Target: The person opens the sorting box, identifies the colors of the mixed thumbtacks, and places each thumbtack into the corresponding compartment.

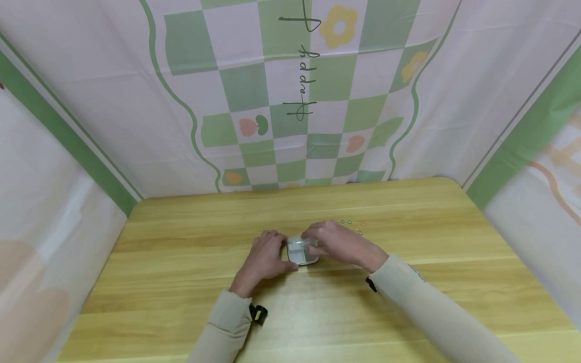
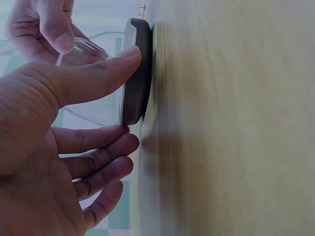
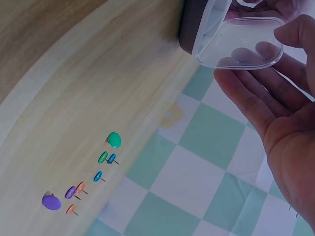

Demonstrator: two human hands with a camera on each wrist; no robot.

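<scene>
A small box with a dark base (image 2: 136, 83) and a clear plastic lid (image 3: 236, 37) stands on the table between both hands. Its lid is raised at an angle from the base. My left hand (image 1: 268, 256) holds the base, thumb on the near side and index fingertip at the left end, the other fingers loosely bent beside it. With thumb and fingers, my right hand (image 1: 338, 243) pinches the clear lid, its fingers showing through the plastic. What lies inside the box is mostly hidden.
Several colored thumbtacks lie on the wooden table (image 1: 190, 302) beyond the right hand, among them a green tack (image 3: 114, 139) and a purple tack (image 3: 51, 202). A checkered cloth (image 1: 290, 101) hangs along the table's back edge, with more cloth at both sides.
</scene>
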